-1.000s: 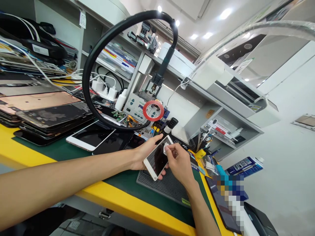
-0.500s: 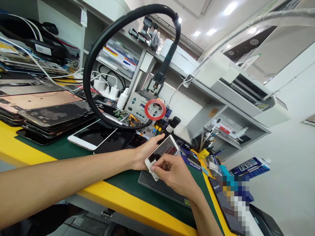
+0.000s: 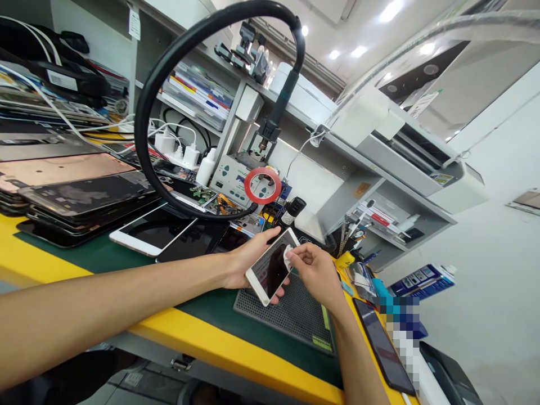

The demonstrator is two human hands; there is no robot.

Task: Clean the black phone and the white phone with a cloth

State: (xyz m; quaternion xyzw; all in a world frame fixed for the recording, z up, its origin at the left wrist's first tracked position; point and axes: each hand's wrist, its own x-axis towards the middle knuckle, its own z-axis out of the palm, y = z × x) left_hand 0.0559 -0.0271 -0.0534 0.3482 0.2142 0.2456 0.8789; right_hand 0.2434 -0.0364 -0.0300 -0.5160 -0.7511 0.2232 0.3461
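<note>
A white-framed smartphone (image 3: 270,271) lies tilted in my left hand (image 3: 241,263), whose fingers wrap under it, with the thumb along the far edge. Its dark screen faces up and shows some reflected lettering. My right hand (image 3: 316,270) pinches a crumpled white wipe (image 3: 287,257) and presses it on the screen near the phone's upper right edge. Below the phone, a dark perforated pad (image 3: 282,315) rests on the green mat (image 3: 202,309).
On the left stand stacked screens and panels (image 3: 84,191), beside a white tablet (image 3: 152,230). A black flexible hose (image 3: 143,112) arches over the bench, with a roll of red tape (image 3: 262,185) behind my hands. A dark phone (image 3: 383,346) lies at the right edge.
My right hand has slid the wipe from the phone's near end up toward its far right side, uncovering the lower screen. The left hand keeps its hold on the phone.
</note>
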